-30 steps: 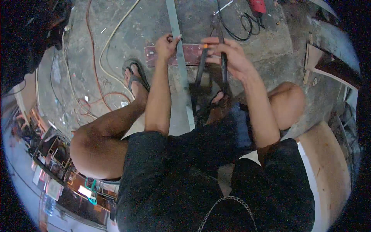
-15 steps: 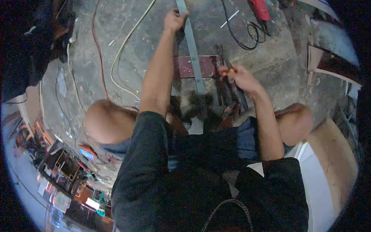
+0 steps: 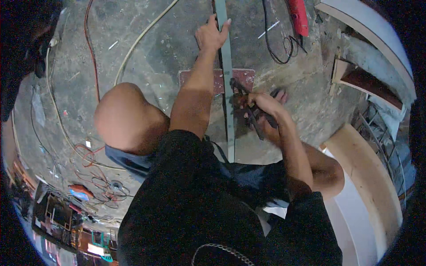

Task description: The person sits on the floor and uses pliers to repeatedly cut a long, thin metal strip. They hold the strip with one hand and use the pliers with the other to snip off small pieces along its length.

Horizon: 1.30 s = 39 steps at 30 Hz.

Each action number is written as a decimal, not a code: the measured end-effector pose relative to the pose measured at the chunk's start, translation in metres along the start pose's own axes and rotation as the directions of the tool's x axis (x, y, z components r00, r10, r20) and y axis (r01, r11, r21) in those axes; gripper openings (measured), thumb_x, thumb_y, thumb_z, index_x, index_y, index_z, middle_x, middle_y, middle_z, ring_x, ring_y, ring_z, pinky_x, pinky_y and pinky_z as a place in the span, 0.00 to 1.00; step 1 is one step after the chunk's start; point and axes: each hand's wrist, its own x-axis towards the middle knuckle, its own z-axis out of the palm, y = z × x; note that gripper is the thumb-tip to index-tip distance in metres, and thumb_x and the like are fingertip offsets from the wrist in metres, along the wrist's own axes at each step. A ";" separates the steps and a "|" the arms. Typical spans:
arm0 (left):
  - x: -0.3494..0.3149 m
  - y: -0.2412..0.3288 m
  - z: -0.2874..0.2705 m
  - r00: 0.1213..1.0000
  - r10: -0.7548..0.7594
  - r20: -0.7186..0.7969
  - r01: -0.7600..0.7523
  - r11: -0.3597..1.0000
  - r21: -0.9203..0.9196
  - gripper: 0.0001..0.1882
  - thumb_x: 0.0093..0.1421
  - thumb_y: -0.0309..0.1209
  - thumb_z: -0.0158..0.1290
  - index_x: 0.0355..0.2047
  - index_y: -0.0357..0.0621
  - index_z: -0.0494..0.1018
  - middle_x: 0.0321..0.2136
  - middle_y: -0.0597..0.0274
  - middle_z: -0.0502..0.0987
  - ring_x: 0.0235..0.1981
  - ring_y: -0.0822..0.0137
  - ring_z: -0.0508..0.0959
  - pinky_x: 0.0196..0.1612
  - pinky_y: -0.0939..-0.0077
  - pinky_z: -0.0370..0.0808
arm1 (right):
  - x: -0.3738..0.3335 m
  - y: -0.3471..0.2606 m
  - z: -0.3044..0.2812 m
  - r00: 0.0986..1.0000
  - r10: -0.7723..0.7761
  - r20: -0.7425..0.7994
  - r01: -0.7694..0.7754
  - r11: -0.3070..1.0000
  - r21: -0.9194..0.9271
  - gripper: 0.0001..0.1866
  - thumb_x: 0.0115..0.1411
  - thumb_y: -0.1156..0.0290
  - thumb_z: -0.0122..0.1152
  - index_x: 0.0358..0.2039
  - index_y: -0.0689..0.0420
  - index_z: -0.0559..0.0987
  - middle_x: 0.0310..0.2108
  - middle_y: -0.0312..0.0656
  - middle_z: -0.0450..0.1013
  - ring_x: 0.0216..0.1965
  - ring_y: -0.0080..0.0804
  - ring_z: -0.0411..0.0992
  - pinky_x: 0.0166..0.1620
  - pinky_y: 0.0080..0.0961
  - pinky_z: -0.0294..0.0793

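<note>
A long pale grey-green metal strip (image 3: 227, 99) runs from the far edge toward my lap. My left hand (image 3: 211, 36) grips its far part, thumb across the right side and fingers on the left. My right hand (image 3: 267, 106) is closed around a dark plier-like tool (image 3: 254, 120) with two long arms. The tool's head lies against or just over the strip's right edge; which one I cannot tell. Underneath the strip, a worn dark-red board (image 3: 245, 79) rests on the concrete floor. My fingers and shadow hide part of the tool.
A red corded power tool (image 3: 299, 18) lies at the far right, its black cable (image 3: 267, 42) looping nearby. Pale and red-brown hoses (image 3: 91, 42) cross the floor at left. Wood panels (image 3: 361, 166) curve along the right. Assorted tools and cords (image 3: 104, 186) lie lower left.
My left hand has shifted slightly right and nearer along the strip, with its thumb now stretched. My right hand has brought the tool down and left to the strip. My view has moved.
</note>
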 end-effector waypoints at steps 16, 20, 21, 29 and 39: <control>-0.007 0.010 -0.007 1.000 -0.002 -0.024 0.002 1.000 0.005 0.33 0.52 0.63 0.49 0.48 0.51 0.72 0.25 0.55 0.80 0.31 0.49 0.80 0.38 0.55 0.75 | 0.009 -0.050 -0.003 0.997 0.072 -0.007 -0.069 0.934 -0.350 0.14 0.58 0.64 0.49 0.33 0.60 0.80 0.28 0.41 0.75 0.27 0.31 0.72 0.33 0.29 0.71; -0.007 0.016 -0.013 0.999 -0.034 0.017 0.033 0.996 0.080 0.33 0.53 0.63 0.48 0.48 0.50 0.72 0.22 0.56 0.79 0.31 0.50 0.81 0.36 0.53 0.75 | 0.024 -0.051 -0.003 0.999 -0.034 -0.003 0.028 0.849 -0.528 0.19 0.63 0.57 0.47 0.36 0.61 0.79 0.26 0.40 0.75 0.26 0.30 0.72 0.31 0.29 0.70; -0.006 0.016 -0.014 0.999 -0.034 0.039 0.032 0.998 0.053 0.34 0.53 0.63 0.47 0.49 0.50 0.71 0.23 0.55 0.79 0.31 0.50 0.80 0.35 0.53 0.75 | 0.032 -0.047 -0.006 0.998 -0.057 0.028 0.063 0.817 -0.572 0.20 0.64 0.56 0.47 0.37 0.61 0.78 0.26 0.40 0.75 0.26 0.30 0.72 0.31 0.30 0.70; -0.005 0.025 -0.044 0.930 -0.216 0.299 0.221 0.975 0.015 0.35 0.60 0.57 0.42 0.60 0.48 0.61 0.51 0.43 0.71 0.52 0.42 0.70 0.55 0.45 0.63 | 0.043 -0.065 0.013 1.000 -0.017 0.014 0.022 0.749 -0.663 0.15 0.63 0.64 0.45 0.42 0.61 0.74 0.29 0.43 0.75 0.23 0.30 0.73 0.27 0.31 0.74; -0.009 0.028 -0.022 0.933 -0.295 0.206 0.292 0.955 0.043 0.33 0.63 0.55 0.39 0.61 0.46 0.60 0.48 0.42 0.73 0.49 0.45 0.72 0.51 0.47 0.66 | 0.027 -0.083 0.030 0.995 0.082 -0.051 -0.095 0.768 -0.633 0.15 0.64 0.64 0.43 0.43 0.60 0.72 0.25 0.45 0.74 0.21 0.33 0.74 0.24 0.34 0.76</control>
